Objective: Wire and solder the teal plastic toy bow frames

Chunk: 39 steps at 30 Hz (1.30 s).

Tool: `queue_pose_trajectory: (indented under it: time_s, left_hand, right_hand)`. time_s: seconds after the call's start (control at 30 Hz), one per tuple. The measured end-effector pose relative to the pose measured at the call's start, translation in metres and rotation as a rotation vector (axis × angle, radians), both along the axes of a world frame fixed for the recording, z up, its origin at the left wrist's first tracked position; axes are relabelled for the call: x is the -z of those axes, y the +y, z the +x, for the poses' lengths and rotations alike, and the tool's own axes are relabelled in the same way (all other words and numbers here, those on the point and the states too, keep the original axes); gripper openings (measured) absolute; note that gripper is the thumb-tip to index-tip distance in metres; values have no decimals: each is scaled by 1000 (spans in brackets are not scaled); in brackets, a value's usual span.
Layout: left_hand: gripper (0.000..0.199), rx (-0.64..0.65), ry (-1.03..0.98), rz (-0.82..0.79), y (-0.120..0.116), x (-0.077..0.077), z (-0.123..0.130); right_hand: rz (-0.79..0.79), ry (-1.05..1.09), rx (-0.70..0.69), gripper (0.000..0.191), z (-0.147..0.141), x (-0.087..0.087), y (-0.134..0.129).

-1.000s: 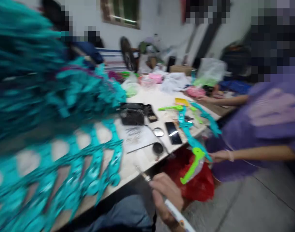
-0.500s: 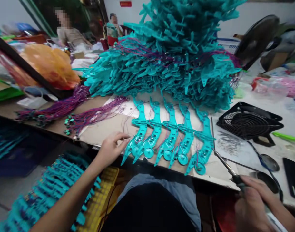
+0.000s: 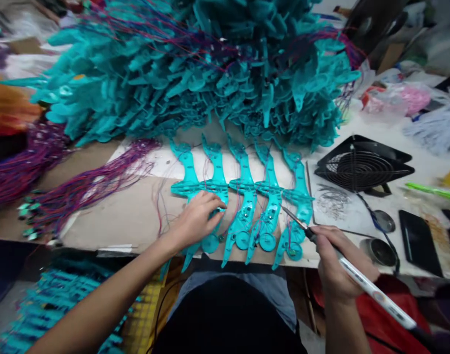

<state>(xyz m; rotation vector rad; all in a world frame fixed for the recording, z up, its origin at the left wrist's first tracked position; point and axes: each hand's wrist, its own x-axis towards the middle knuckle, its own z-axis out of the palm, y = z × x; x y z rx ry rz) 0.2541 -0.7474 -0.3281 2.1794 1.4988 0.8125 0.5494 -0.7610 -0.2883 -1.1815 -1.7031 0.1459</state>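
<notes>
My right hand (image 3: 341, 263) grips a soldering iron (image 3: 374, 292) with a white and dark handle. Its metal tip points left, over the right end of a row of teal plastic pieces (image 3: 269, 214). These long, curved pieces lie side by side, with thin red and blue wires and small round discs at their lower ends. Over the two leftmost pieces is my left hand (image 3: 198, 216), its fingers bent together above the second piece (image 3: 218, 172). Whatever lies between those fingertips is hidden. Loose thin wires (image 3: 159, 206) lie left of the row.
A tall heap of teal pieces (image 3: 195, 93) rises behind the row. Bundled purple-red wires (image 3: 95, 177) lie left. A black fan (image 3: 365, 167), a round tin (image 3: 381, 251) and a dark phone-like slab (image 3: 419, 241) lie right. More teal pieces (image 3: 62, 305) sit below the table edge.
The view has tilted down and closer. My left hand has moved right, onto the row. My right hand has brought the soldering iron up and left, over the pieces.
</notes>
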Motion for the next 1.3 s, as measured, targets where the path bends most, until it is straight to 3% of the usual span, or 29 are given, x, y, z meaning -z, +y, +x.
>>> queue_pose_trajectory:
  time_s: [0.2, 0.4, 0.6, 0.73, 0.97, 1.17, 1.3]
  left_hand:
    - [20, 62, 193, -22, 10, -1, 50]
    - [25, 112, 444, 30, 9, 2, 81]
    - [23, 91, 426, -116, 24, 11, 102]
    - [20, 81, 415, -181, 25, 13, 107]
    - [29, 48, 565, -197, 6, -1, 103]
    - [44, 34, 586, -104, -9, -2, 90]
    - [47, -8, 513, -187, -11, -3, 76]
  right_hand:
    - [-7, 29, 7, 17, 9, 10, -6]
    - [-61, 31, -58, 18, 19, 17, -12]
    - [-58, 42, -35, 14, 26, 22, -11]
    - [-17, 29, 87, 14, 49, 23, -16]
    - [45, -51, 428, 12, 115, 34, -13]
    - [-14, -17, 450, 19, 131, 51, 12]
    - [-33, -43, 442, 21, 132, 56, 24]
